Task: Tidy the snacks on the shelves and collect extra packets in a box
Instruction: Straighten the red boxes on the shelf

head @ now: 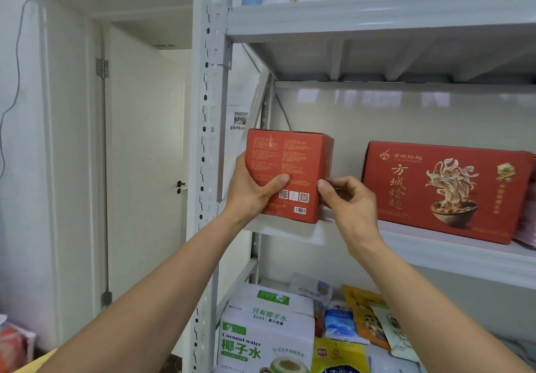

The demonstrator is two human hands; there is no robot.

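L hand (251, 190) grips sm red box (290, 156), R hand (349, 208) pinches its edge; big noodle box (446, 195) nr, rt.

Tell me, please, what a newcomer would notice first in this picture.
First, the small red box, which the left hand grips and the right hand pinches at its right edge, at the left end of the middle shelf. Next, the large red noodle box to its right on that shelf, and the white coconut water carton on the shelf below.
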